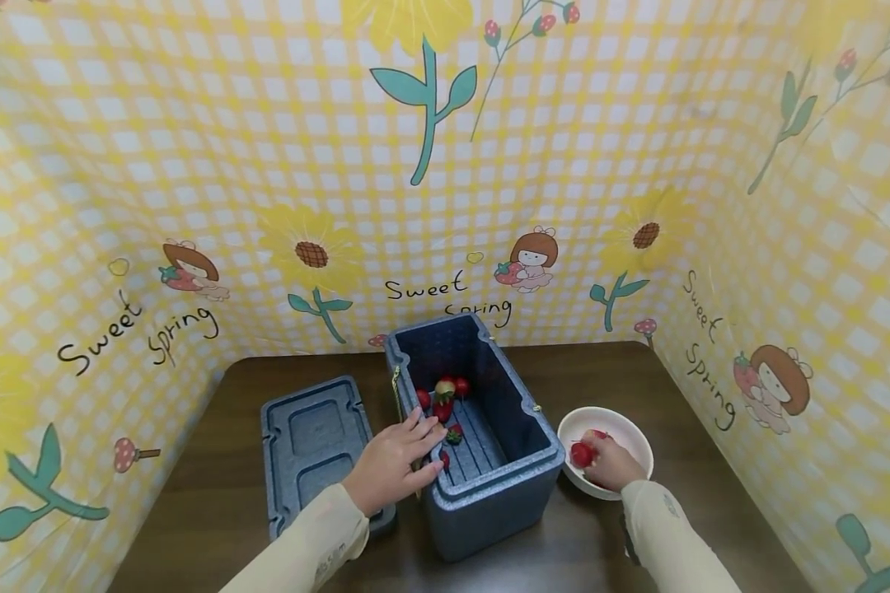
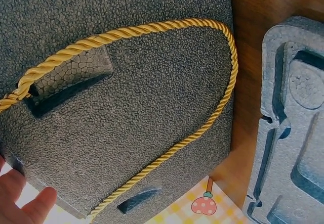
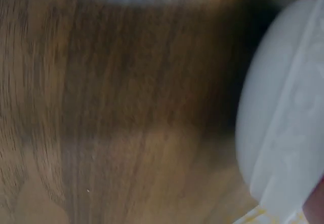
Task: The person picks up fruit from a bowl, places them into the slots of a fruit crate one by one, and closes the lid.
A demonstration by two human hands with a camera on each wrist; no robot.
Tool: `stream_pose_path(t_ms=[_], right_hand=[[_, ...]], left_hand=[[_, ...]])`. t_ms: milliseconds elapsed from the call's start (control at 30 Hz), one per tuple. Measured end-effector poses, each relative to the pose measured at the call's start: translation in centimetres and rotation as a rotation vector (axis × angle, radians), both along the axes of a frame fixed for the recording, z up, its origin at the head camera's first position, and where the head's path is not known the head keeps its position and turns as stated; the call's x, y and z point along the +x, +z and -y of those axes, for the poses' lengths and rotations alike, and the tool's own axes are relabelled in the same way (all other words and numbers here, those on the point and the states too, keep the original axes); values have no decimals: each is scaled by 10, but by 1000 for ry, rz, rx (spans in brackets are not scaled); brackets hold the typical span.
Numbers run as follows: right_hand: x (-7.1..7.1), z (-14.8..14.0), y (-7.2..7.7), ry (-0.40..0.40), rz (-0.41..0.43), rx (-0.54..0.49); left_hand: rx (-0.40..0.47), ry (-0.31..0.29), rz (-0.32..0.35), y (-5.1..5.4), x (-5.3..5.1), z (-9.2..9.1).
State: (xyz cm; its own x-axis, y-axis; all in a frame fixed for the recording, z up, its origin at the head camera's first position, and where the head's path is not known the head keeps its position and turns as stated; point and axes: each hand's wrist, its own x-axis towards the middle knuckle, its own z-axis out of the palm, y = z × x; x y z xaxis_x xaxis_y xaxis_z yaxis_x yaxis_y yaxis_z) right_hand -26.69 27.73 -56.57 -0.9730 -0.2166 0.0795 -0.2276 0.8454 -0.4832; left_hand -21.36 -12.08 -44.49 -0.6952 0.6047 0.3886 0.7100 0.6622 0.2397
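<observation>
My left hand [image 1: 393, 457] rests on the left rim of a dark grey foam box [image 1: 489, 515], its fingers lying over the edge; the left wrist view shows fingertips [image 2: 38, 204] at that rim. Inside the box lie several red fruits, among them a strawberry [image 1: 454, 434] with green leaves and a paler fruit [image 1: 445, 388]. At the right, my right hand [image 1: 617, 465] reaches down into a white bowl [image 1: 641, 436] and grips a round red fruit [image 1: 582, 454]. Another reddish fruit [image 1: 597, 434] shows beside its fingers. The hand hides part of the bowl's inside.
The box's grey lid [image 1: 315, 428] lies on the brown wooden table [image 1: 215, 494], left of the box. A twisted yellow cord [image 2: 235, 67] loops along the box's side. Yellow checked cloth [image 1: 415, 222] hangs behind the table and along both sides.
</observation>
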Motion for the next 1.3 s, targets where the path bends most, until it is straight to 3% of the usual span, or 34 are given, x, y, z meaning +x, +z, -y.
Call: stream_pose_path(t_ms=[133, 300, 633, 967, 1300], right_hand=[[2, 5, 0, -30, 48, 55], [2, 12, 5, -76, 135, 13], [3, 16, 5, -108, 199, 17], [1, 22, 10, -102, 189, 58], [-3, 21, 8, -123, 215, 73]], left_hand=[[8, 3, 22, 1, 1, 0], [2, 5, 41, 2, 0, -1], [-34, -1, 70, 1, 0, -1], [-20, 2, 16, 2, 0, 0], [-6, 0, 20, 1, 1, 0]])
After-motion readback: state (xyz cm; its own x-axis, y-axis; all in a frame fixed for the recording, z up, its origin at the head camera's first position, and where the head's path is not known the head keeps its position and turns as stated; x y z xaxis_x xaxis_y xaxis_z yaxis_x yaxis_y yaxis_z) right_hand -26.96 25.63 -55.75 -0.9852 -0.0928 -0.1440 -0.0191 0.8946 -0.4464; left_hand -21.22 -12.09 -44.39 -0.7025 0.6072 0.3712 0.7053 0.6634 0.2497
